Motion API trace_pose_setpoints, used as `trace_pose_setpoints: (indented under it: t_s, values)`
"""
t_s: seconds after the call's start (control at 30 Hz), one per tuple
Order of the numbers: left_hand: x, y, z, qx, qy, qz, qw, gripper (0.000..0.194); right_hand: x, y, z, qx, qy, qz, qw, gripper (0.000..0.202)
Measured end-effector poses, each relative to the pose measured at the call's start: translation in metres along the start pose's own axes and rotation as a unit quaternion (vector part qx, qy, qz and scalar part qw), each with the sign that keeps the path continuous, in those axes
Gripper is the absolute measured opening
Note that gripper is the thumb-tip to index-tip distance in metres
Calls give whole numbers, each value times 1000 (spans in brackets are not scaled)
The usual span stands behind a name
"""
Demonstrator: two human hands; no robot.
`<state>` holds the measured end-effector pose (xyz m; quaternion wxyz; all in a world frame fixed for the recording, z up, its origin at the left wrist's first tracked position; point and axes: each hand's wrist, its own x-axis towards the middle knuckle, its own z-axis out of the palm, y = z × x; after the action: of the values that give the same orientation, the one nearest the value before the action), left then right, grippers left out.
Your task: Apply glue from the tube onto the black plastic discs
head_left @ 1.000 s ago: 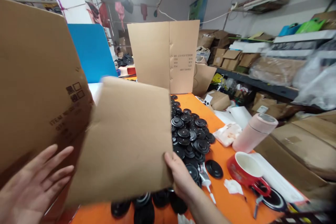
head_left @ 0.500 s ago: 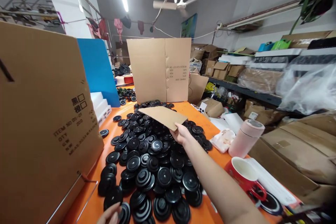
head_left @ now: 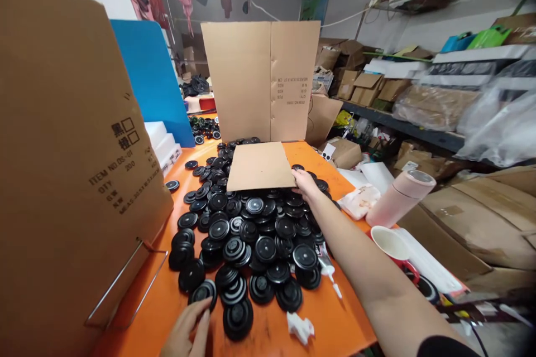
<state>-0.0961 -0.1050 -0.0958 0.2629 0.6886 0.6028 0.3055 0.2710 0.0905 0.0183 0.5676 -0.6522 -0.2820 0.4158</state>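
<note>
Cardboard sheet (head_left: 262,167): moved away from the viewer since one second earlier, when it filled the near centre; now above the far part of the pile, broad face showing; contact with the discs beneath cannot be told.
Right hand (head_left: 307,185): arm extended, fingers clamped on the sheet's near right corner.
Left hand (head_left: 186,332): well apart from the right; shifted from beside the carton to the near discs, fingertips at the edge of one black disc (head_left: 203,292); grip cannot be told.
Disc pile (head_left: 266,248): black, ringed, heaped on the orange table (head_left: 330,332).
Pile's right side: white-nozzled tube (head_left: 325,262); crumpled tissue (head_left: 300,327) nearer the viewer.
Table's right edge: red mug (head_left: 391,242), pink flask (head_left: 401,198) behind it.
Table's left: printed carton (head_left: 75,178), upright.
</note>
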Motion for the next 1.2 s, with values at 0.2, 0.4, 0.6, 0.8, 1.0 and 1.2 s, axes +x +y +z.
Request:
trace_pose_setpoints:
  t_s: [0.2, 0.4, 0.6, 0.8, 1.0, 1.2]
  values:
    - [-10, 24, 7, 67, -40, 57, 995, 31, -80, 32, -43, -88, 9, -139, 986, 37]
    - [-18, 44, 28, 57, -89, 139, 985, 25, -168, 70, -110, -384, -94, -151, 906, 19]
    - [-18, 55, 41, 47, -108, 195, 974, 24, -170, 110, -129, -458, -35, -36, 888, 24]
    - [-19, 62, 41, 40, -115, 220, 968, 24, -146, 120, -113, -330, 8, 30, 943, 45]
    - [-23, 61, 40, 29, -112, 206, 972, 24, -152, 109, -121, -156, -56, 163, 972, 30]
    - [-22, 76, 48, 28, -170, 228, 958, 27, -174, 104, -120, 49, -121, 309, 942, 31]
